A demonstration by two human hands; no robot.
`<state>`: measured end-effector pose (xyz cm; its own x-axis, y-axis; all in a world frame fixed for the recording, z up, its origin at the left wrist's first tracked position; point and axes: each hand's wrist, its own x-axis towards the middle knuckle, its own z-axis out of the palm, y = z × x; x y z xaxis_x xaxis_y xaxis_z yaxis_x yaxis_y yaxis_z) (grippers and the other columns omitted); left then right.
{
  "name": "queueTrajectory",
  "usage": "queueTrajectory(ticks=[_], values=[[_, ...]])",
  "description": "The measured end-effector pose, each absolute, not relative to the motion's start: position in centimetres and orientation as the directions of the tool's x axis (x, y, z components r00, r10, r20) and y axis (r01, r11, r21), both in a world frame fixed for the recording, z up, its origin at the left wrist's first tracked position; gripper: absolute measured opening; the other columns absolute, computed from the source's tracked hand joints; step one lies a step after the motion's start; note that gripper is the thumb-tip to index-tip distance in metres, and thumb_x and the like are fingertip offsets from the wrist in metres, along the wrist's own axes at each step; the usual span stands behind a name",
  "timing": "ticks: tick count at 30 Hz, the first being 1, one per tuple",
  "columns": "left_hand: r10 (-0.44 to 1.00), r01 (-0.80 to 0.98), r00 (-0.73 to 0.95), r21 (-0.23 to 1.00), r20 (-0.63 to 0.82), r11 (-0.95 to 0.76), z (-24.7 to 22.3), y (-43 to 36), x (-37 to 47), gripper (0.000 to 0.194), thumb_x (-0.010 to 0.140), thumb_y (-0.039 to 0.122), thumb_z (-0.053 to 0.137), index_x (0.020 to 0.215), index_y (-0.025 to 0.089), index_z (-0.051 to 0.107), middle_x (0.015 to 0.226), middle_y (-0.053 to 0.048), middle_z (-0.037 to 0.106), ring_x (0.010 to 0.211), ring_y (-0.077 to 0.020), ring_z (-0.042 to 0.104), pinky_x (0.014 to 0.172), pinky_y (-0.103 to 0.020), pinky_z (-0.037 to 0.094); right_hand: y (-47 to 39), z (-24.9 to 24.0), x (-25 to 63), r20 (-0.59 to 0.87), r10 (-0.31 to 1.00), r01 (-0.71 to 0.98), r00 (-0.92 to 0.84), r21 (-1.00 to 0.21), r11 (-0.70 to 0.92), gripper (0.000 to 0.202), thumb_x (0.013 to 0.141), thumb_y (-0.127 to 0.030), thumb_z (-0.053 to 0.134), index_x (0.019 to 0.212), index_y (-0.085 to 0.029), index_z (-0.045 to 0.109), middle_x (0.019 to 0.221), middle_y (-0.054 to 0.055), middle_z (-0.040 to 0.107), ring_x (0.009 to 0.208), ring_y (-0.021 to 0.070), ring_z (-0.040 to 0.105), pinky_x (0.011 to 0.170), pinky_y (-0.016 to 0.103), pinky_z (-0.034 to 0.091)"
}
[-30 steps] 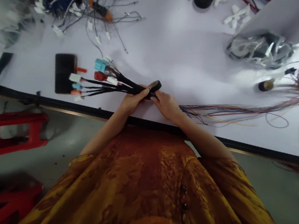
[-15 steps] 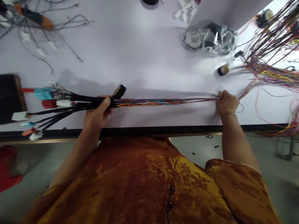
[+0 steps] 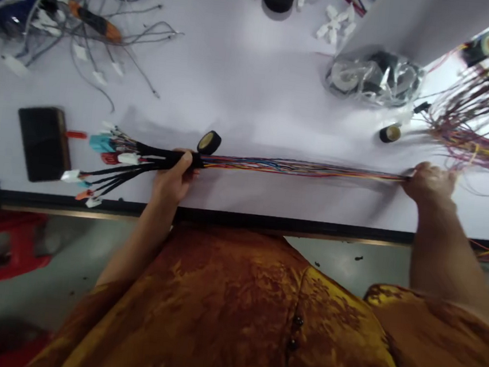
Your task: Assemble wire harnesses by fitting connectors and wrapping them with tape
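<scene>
My left hand (image 3: 176, 178) is closed around the black-taped trunk of a wire harness (image 3: 154, 158), thumb on top. Taped branches fan out to its left, ending in a light blue connector (image 3: 100, 143), a red connector (image 3: 109, 158) and several white and orange ones. A roll of black tape (image 3: 209, 142) stands against the trunk just beyond my left fingers. From there the loose coloured wires (image 3: 298, 167) run straight to the right, bare of tape. My right hand (image 3: 430, 181) is wrapped around them in a fist near the right side, its fingertips partly hidden.
A dark phone-like slab (image 3: 44, 144) lies left of the connectors. Behind are an orange-and-black tool (image 3: 96, 21) among grey wires, a plastic bag of tape rolls (image 3: 376, 78), a small tape roll (image 3: 390, 133) and a large wire bundle (image 3: 482, 143). The table's dark edge (image 3: 292, 226) runs in front.
My right hand has slid right along the wires, widening the stretch between my hands. My left hand keeps its grip on the taped trunk. The whole view has shifted and turned slightly.
</scene>
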<state>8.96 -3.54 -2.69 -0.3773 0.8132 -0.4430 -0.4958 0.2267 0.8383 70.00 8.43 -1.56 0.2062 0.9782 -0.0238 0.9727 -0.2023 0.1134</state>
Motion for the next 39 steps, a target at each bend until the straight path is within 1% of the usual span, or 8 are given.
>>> queueTrajectory(ticks=[3, 8, 12, 17, 22, 31, 35, 39], values=[[0.864, -0.445, -0.345, 0.875, -0.366, 0.193, -2.1, -3.4, 8.7, 0.033, 0.065, 0.038, 0.092, 0.079, 0.019, 0.069, 0.064, 0.003, 0.064, 0.049, -0.0077, 0.058, 0.044, -0.018, 0.048, 9.4, 1.1, 61.8, -0.079, 0.993, 0.970, -0.086, -0.235, 0.066, 0.045, 0.066, -0.067, 0.082, 0.073, -0.027, 0.063, 0.084, 0.017, 0.067, 0.095, 0.0374, 0.064, 0.087, 0.063, 0.044], [0.932, -0.388, -0.278, 0.915, -0.234, 0.114, -1.2, -3.4, 8.8, 0.035, 0.070, 0.042, 0.090, 0.082, 0.020, 0.066, 0.073, 0.001, 0.067, 0.052, -0.0078, 0.060, 0.047, -0.020, 0.050, 8.1, 4.1, 38.6, -0.367, 0.795, 0.541, -0.482, -0.839, -0.059, 0.037, 0.092, -0.049, 0.062, 0.122, -0.026, 0.064, 0.112, 0.009, 0.074, 0.093, 0.0222, 0.068, 0.083, 0.040, 0.056], [0.957, -0.325, -0.232, 0.941, -0.176, 0.095, -1.0, -3.7, 8.7, 0.038, 0.071, 0.046, 0.088, 0.085, 0.019, 0.065, 0.072, 0.001, 0.066, 0.053, -0.0082, 0.060, 0.048, -0.021, 0.050, 8.5, 3.8, 25.3, -0.486, 0.667, 0.401, -0.564, -0.868, -0.293, 0.028, 0.093, -0.036, 0.062, 0.116, -0.020, 0.062, 0.083, 0.003, 0.070, 0.055, 0.0104, 0.051, 0.048, 0.024, 0.041], [0.957, -0.292, -0.272, 0.956, -0.103, 0.020, -1.7, -3.3, 7.8, 0.034, 0.077, 0.044, 0.085, 0.087, 0.020, 0.062, 0.072, 0.003, 0.066, 0.053, -0.0071, 0.058, 0.049, -0.020, 0.047, 8.0, 4.7, 22.4, -0.419, 0.744, 0.365, -0.521, -0.897, -0.250, 0.016, 0.092, -0.022, 0.051, 0.095, -0.019, 0.067, 0.064, -0.002, 0.055, 0.045, 0.0087, 0.034, 0.044, 0.025, 0.034], [0.959, -0.276, -0.279, 0.961, -0.057, -0.023, -2.0, -2.2, 7.2, 0.034, 0.080, 0.045, 0.082, 0.080, 0.020, 0.059, 0.061, 0.006, 0.056, 0.048, -0.0053, 0.050, 0.045, -0.019, 0.040, 0.0, 3.0, 23.8, 0.020, 0.863, 0.356, -0.504, -0.906, 0.229, 0.032, 0.093, -0.031, 0.058, 0.121, -0.017, 0.064, 0.107, 0.009, 0.071, 0.089, 0.0188, 0.064, 0.084, 0.034, 0.056], [0.972, -0.254, -0.234, 0.966, -0.007, -0.054, -0.2, -3.1, 7.7, 0.032, 0.081, 0.044, 0.082, 0.084, 0.022, 0.058, 0.078, 0.002, 0.066, 0.049, -0.0046, 0.051, 0.041, -0.020, 0.037, -1.4, 2.4, 25.1, 0.095, 0.819, 0.621, -0.566, -0.604, 0.499, 0.054, 0.089, -0.039, 0.073, 0.139, -0.023, 0.058, 0.142, 0.016, 0.056, 0.130, 0.0350, 0.053, 0.108, 0.057, 0.043], [0.978, -0.244, -0.205, 0.965, 0.044, -0.095, 0.3, -4.1, 8.5, 0.028, 0.085, 0.043, 0.079, 0.087, 0.023, 0.058, 0.077, 0.003, 0.066, 0.050, -0.0051, 0.053, 0.042, -0.019, 0.039, 0.3, 2.2, 23.7, -0.148, 0.867, 0.730, -0.475, -0.617, 0.294, 0.088, 0.083, -0.037, 0.078, 0.156, -0.013, 0.035, 0.125, 0.018, 0.069, 0.112, 0.0312, 0.066, 0.099, 0.049, 0.051], [0.983, -0.249, -0.179, 0.964, 0.045, -0.089, 0.3, -4.6, 8.9, 0.026, 0.086, 0.042, 0.078, 0.086, 0.023, 0.060, 0.085, 0.002, 0.068, 0.053, -0.0051, 0.056, 0.044, -0.019, 0.044, 2.2, 2.8, 23.4, -0.399, 0.774, 0.723, -0.492, -0.683, 0.107, 0.073, 0.077, -0.031, 0.080, 0.143, -0.016, 0.054, 0.107, 0.011, 0.077, 0.093, 0.0251, 0.072, 0.083, 0.037, 0.057]])
